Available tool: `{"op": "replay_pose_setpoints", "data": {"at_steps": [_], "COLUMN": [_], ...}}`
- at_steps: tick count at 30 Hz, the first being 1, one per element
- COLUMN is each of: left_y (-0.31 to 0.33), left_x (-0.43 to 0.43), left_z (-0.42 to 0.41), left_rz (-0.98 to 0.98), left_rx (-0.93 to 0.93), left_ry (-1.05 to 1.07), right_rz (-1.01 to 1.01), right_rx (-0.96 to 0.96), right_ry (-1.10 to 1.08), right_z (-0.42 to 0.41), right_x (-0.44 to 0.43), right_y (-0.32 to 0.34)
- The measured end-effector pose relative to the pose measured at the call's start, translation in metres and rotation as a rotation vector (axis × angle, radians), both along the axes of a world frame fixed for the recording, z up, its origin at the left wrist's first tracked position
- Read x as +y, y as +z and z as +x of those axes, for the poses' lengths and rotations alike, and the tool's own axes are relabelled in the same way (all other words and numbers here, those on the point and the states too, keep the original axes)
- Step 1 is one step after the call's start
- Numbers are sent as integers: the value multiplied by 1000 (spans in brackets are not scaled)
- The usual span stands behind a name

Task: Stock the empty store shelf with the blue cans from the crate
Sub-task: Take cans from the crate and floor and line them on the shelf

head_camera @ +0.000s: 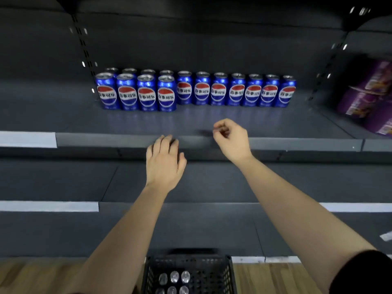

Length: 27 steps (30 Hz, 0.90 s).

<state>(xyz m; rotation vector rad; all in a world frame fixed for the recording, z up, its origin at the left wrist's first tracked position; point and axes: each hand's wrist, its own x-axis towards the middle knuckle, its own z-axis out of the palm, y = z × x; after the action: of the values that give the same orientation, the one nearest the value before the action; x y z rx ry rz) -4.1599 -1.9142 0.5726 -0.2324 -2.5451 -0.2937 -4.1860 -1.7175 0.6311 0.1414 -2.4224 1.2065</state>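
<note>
Here, blue cans [184, 91] on shelf [275, 122], Pepsi globe logo, Chinese lettering 百事可乐

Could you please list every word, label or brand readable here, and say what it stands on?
"百事可乐": across the red, white and blue emblem on each blue can.
Small print at the cans' bases: too small to read.
Purple packs at right: print too blurred to read.
White strips on the shelf edges: no text visible.
</note>
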Motion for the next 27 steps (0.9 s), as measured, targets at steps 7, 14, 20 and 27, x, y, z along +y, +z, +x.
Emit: {"op": "replay_pose_setpoints", "data": {"at_steps": [7,14,20,27], "left_y": [-54,-123,-185,-265], "left_x": [16,21,4,-7], "left_z": [66,136,179,179], "left_rz": [-34,-71,-102,-137], "left_rx": [-197,-402,-515,-635], "left_ry": [2,19,35,38], "right_rz": [-6,115,145,158], "right_rx": [-167,-566,-749,-882], "right_ry": [34,36,57,68], "right_z": [61,130,171,182], "right_x": [19,42,41,32], "right_y": [-70,-178,-252,-339]}}
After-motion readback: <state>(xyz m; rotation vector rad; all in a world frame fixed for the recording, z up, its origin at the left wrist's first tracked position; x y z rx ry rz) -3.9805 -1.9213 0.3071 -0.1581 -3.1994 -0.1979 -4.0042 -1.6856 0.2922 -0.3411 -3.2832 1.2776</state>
